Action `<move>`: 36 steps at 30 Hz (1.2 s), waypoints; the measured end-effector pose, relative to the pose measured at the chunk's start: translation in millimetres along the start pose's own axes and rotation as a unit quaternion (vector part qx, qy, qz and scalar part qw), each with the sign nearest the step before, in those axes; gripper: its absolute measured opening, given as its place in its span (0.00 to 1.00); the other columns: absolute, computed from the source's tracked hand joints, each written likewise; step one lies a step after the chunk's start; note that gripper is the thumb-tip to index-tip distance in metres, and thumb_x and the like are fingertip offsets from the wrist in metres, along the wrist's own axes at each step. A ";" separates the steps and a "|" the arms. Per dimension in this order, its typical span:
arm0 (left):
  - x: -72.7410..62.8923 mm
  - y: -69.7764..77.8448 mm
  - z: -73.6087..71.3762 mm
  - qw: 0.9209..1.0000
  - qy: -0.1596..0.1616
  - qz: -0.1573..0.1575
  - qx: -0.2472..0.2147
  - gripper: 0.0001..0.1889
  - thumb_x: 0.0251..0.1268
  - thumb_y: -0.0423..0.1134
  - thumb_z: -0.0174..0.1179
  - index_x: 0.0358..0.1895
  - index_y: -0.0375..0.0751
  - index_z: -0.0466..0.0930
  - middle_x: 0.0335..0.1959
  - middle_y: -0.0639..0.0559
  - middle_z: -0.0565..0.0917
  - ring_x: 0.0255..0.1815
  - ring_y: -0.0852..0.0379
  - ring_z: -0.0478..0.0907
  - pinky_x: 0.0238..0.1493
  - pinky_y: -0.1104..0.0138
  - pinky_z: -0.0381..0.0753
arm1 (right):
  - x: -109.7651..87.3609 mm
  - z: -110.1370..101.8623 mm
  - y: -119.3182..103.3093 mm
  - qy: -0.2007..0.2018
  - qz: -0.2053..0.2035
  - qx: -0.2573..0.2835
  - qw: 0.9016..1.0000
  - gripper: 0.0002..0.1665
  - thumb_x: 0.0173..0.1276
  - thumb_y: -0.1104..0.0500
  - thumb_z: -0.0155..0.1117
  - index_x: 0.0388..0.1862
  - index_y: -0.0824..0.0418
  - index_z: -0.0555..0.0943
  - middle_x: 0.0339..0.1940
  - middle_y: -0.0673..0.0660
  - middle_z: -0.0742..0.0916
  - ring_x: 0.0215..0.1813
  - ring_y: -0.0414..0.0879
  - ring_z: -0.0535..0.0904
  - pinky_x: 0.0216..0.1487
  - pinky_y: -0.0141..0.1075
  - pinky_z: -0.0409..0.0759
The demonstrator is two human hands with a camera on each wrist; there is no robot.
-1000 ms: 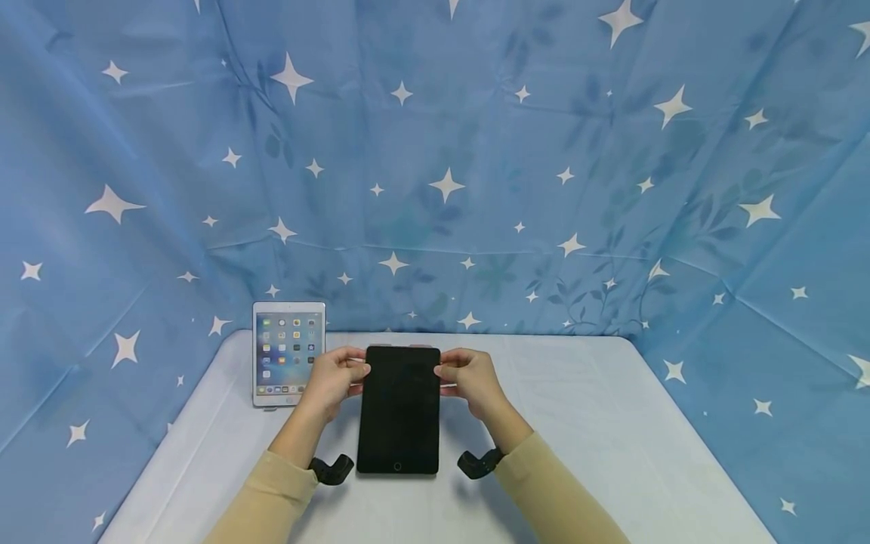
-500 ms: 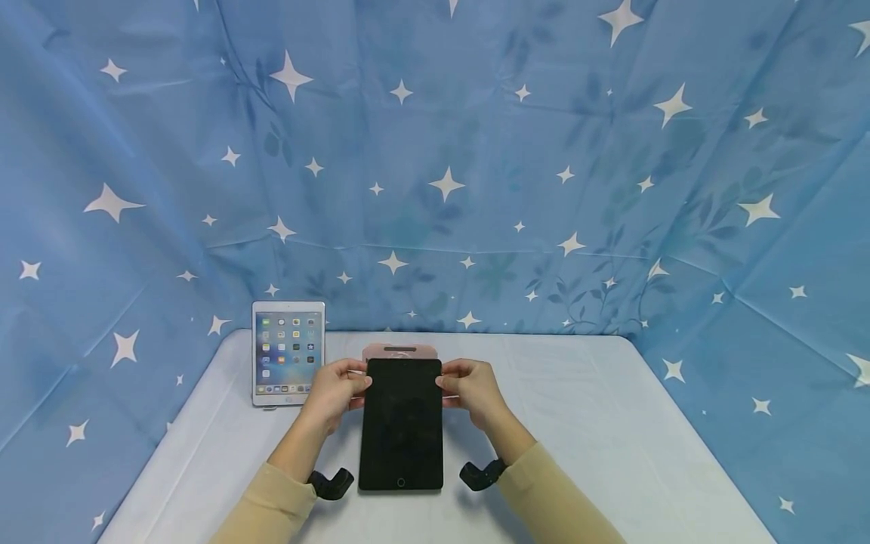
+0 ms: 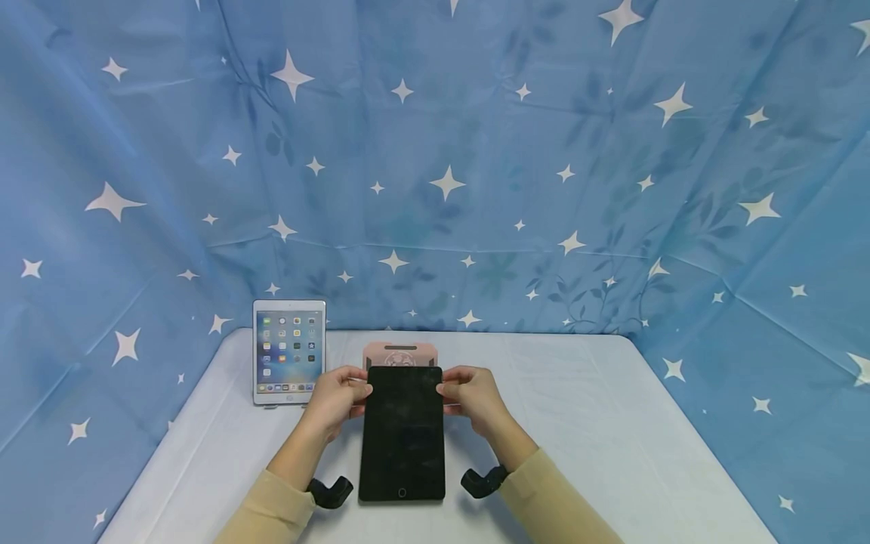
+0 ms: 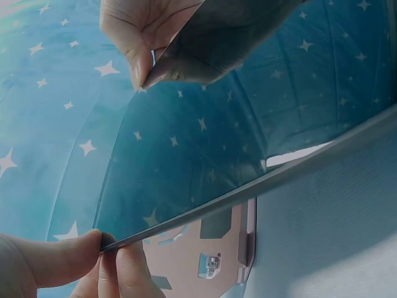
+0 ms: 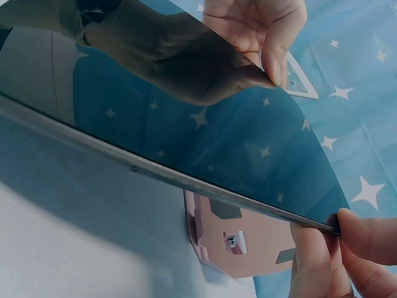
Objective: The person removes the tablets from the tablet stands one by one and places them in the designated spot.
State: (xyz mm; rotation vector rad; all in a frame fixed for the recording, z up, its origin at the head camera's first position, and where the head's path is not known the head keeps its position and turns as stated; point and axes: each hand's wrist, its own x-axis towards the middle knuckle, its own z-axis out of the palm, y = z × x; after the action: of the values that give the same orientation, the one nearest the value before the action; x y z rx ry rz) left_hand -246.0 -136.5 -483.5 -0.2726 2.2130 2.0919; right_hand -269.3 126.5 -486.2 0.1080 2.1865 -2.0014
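Between my two hands is a black tablet (image 3: 402,438) with a dark, glossy screen and a round home button at its near end. My left hand (image 3: 333,402) pinches its far left corner, thumb on the screen and fingers behind. My right hand (image 3: 481,402) grips the far right corner the same way. Both wrist views show the tablet's edge raised above the white surface. Past its far edge stands a pink holder (image 3: 374,356) with a slot at the top and a round cut-out pattern; the tablet covers its lower part in the head view.
A white tablet (image 3: 289,351) with a lit screen of app icons stands upright at the left, just beyond my left hand. The white table (image 3: 578,423) reaches to a blue curtain (image 3: 442,227) with white stars at the back and sides.
Both hands have brought the black tablet toward me, down in the head view. More of the pink holder shows behind it. The white tablet has stayed in place.
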 end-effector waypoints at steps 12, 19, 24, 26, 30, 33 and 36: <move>-3.7 -7.8 1.8 1.000 0.001 -0.007 0.001 0.11 0.72 0.25 0.63 0.54 0.30 0.82 0.37 0.46 0.86 0.31 0.57 0.81 0.27 0.71 0.85 | -7.1 -1.2 8.8 -0.008 0.003 -0.004 1.000 0.11 0.71 0.67 0.73 0.51 0.69 0.87 0.34 0.56 0.89 0.31 0.45 0.87 0.31 0.34 0.90; -7.7 -13.4 2.1 1.000 0.002 -0.013 0.007 0.09 0.71 0.25 0.63 0.51 0.30 0.82 0.36 0.45 0.86 0.30 0.56 0.81 0.27 0.70 0.85 | -11.2 -1.4 11.0 -0.009 0.002 -0.011 1.000 0.11 0.71 0.66 0.73 0.50 0.69 0.87 0.33 0.55 0.89 0.30 0.44 0.86 0.30 0.33 0.89; -11.0 -14.6 2.3 1.000 -0.004 -0.013 0.008 0.09 0.71 0.25 0.63 0.51 0.30 0.81 0.35 0.46 0.86 0.29 0.56 0.81 0.26 0.70 0.85 | -15.2 -1.6 11.7 -0.009 0.005 -0.015 1.000 0.11 0.70 0.66 0.73 0.50 0.69 0.87 0.34 0.56 0.89 0.30 0.44 0.86 0.30 0.33 0.89; -11.8 -14.7 2.1 1.000 -0.006 -0.013 0.008 0.09 0.71 0.26 0.63 0.51 0.30 0.81 0.35 0.46 0.86 0.29 0.56 0.81 0.26 0.70 0.85 | -16.6 -1.4 12.6 -0.011 0.009 -0.014 1.000 0.11 0.70 0.66 0.73 0.50 0.68 0.87 0.34 0.56 0.88 0.30 0.44 0.85 0.31 0.33 0.90; -12.9 -15.0 1.4 1.000 -0.005 -0.021 0.006 0.09 0.70 0.26 0.63 0.51 0.31 0.81 0.35 0.46 0.86 0.30 0.55 0.81 0.26 0.69 0.85 | -18.7 -0.9 15.0 -0.016 0.011 -0.016 1.000 0.10 0.71 0.66 0.72 0.49 0.68 0.86 0.34 0.56 0.88 0.30 0.44 0.85 0.31 0.34 0.90; -13.8 -16.2 0.7 1.000 -0.005 -0.025 0.009 0.10 0.70 0.25 0.63 0.51 0.31 0.81 0.35 0.46 0.86 0.30 0.55 0.81 0.27 0.69 0.85 | -20.1 -0.6 16.3 -0.018 0.011 -0.016 1.000 0.10 0.71 0.66 0.72 0.49 0.68 0.86 0.34 0.56 0.87 0.30 0.44 0.85 0.31 0.33 0.90; -15.6 -17.6 0.4 1.000 -0.005 -0.026 0.013 0.10 0.70 0.25 0.64 0.52 0.30 0.81 0.35 0.45 0.86 0.30 0.55 0.81 0.27 0.69 0.85 | -21.3 -0.2 17.6 -0.019 0.013 -0.013 1.000 0.10 0.70 0.67 0.72 0.48 0.68 0.86 0.34 0.55 0.87 0.29 0.44 0.85 0.29 0.33 0.89</move>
State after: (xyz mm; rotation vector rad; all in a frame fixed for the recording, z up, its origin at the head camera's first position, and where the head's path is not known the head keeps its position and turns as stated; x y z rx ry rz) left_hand -227.4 -135.8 -497.9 -0.3148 2.2023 2.0312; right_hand -245.5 129.7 -499.7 0.0938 2.1764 -1.9461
